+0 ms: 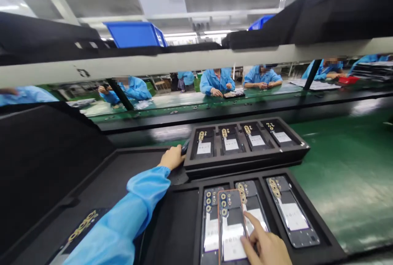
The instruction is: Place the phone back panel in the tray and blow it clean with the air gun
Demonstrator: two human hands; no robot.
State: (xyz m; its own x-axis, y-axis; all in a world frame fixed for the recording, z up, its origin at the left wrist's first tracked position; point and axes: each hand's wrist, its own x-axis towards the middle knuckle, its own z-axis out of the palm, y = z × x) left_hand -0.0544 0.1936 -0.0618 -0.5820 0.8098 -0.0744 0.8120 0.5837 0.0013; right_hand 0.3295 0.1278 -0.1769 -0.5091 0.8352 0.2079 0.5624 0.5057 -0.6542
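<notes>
My right hand (pixel 268 246) grips a phone back cover (pixel 231 232) with an orange edge by its right side. It is held over the near black foam tray (pixel 181 224), partly covering two other phone covers in the slots. Another phone cover (pixel 296 214) lies in the right slot, and the tray's left slot holds nothing. Reaching forward, my left hand (pixel 172 157) is closed beside the left end of the far foam tray (pixel 245 158). A dark piece shows at its fingertips, too hidden to name. Several phone covers lie in the far tray.
At the lower left, a phone cover (pixel 81 230) lies in black foam, partly behind my sleeve. A green bench (pixel 353 166) extends right. Above it runs a white shelf beam (pixel 184 58) carrying a blue bin (pixel 132 35). Several people in blue work across the line.
</notes>
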